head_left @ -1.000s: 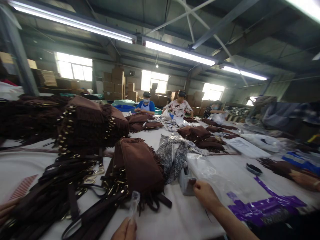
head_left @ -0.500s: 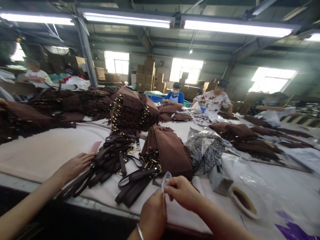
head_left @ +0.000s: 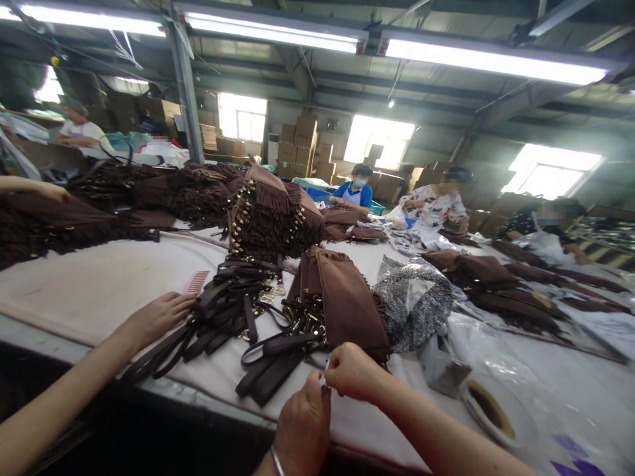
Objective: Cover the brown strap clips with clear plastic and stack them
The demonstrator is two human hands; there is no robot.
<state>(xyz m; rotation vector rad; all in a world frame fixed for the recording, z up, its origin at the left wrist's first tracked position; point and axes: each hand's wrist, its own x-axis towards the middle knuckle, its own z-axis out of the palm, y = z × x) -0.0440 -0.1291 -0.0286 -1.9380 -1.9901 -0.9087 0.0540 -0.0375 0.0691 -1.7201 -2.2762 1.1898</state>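
Observation:
My left hand [head_left: 303, 423], with a silver bracelet at its wrist, is closed low in the centre. Against it my right hand [head_left: 353, 371] is pinched shut. Between the fingertips of both is a small clear plastic piece [head_left: 325, 374], mostly hidden. Just beyond my hands lie brown fringed bags [head_left: 347, 301] with gold clasps. Dark brown straps [head_left: 270, 370] with gold hooks are spread left of them. Right of the bags sits a speckled black-and-white bundle [head_left: 414, 301] in plastic.
Another person's hand [head_left: 163, 314] touches the strap pile. A tape roll [head_left: 491, 410] and a metal block [head_left: 444, 367] lie at right. A tall stack of fringed bags [head_left: 275, 215] stands behind. Several people work across the table, with more brown bags [head_left: 476, 271].
The view has shifted slightly, moving the scene right. The clear plastic that stuck up above my fingertips is now mostly covered by them. At far left, another person's hand has come further into view.

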